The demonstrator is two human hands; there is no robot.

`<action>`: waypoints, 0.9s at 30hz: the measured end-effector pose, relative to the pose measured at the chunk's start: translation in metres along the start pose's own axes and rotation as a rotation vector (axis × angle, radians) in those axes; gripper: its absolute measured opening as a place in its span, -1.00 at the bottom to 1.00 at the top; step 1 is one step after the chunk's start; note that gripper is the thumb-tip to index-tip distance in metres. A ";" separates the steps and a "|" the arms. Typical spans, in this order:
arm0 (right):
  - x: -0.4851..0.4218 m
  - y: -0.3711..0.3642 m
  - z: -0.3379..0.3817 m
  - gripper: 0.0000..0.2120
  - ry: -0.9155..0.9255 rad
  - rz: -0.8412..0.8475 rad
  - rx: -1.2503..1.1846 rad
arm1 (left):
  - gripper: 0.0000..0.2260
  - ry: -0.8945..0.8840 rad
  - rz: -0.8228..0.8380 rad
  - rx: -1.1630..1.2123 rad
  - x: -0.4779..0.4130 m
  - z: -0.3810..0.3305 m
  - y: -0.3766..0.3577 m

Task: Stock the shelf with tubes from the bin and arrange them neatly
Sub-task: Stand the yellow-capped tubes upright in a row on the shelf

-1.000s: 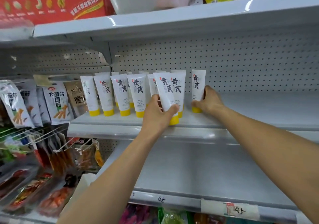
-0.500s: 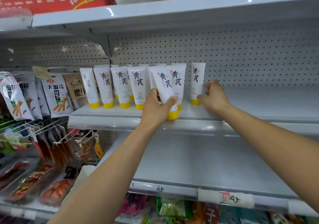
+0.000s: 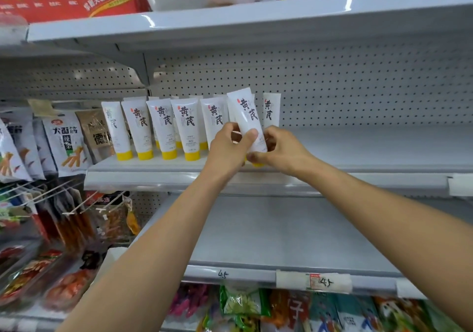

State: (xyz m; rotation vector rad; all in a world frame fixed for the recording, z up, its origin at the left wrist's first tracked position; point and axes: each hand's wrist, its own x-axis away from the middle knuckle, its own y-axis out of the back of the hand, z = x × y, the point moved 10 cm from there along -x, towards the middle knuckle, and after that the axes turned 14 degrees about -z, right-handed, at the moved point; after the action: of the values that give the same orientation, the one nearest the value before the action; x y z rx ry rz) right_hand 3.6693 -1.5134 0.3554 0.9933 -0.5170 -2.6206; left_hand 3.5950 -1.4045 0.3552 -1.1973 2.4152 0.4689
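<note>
The left hand [image 3: 227,150] curls round a tilted white plastic tube with a yellow cap [image 3: 247,119], thumb across its front. The right hand [image 3: 284,152] grips its lower end. Left of both, matching tubes [image 3: 185,127] stand cap-down along the pale grey metal shelf [image 3: 358,150].

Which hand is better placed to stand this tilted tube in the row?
Probably the left hand: its grip wraps the tilted tube mid-body, while the right hand only pinches its lower end.

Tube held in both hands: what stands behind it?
A sliver of another tube shows at its right edge, with the rightmost tube beside that. The held tube, left hand and right hand cover their lower parts and caps.
</note>
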 end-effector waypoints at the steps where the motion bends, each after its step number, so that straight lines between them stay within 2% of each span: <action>1: -0.003 0.005 -0.005 -0.70 -0.026 -0.023 0.003 | -0.76 -0.058 0.001 -0.064 0.000 -0.003 0.002; 5: -0.015 0.019 -0.027 -0.62 -0.137 -0.112 0.066 | -0.76 -0.265 0.023 -0.366 0.003 -0.005 0.004; 10: -0.022 0.010 -0.046 -0.61 -0.208 -0.060 0.140 | -0.72 -0.419 0.074 -0.599 0.008 -0.001 -0.001; 17: -0.030 0.005 -0.056 -0.70 -0.220 -0.071 0.186 | -0.72 -0.422 0.095 -0.661 0.004 0.006 0.000; 24: -0.033 0.004 -0.060 -0.67 -0.237 -0.079 0.182 | -0.72 -0.412 0.102 -0.691 -0.001 0.013 -0.002; 27: -0.033 0.002 -0.061 -0.72 -0.236 -0.059 0.199 | -0.72 -0.409 0.102 -0.700 -0.002 0.013 -0.001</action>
State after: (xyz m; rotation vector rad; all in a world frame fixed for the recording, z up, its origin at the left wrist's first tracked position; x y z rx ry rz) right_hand 3.7346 -1.5166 0.3327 0.7660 -0.8295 -2.7991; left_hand 3.5995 -1.3982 0.3445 -1.0767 2.0027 1.5170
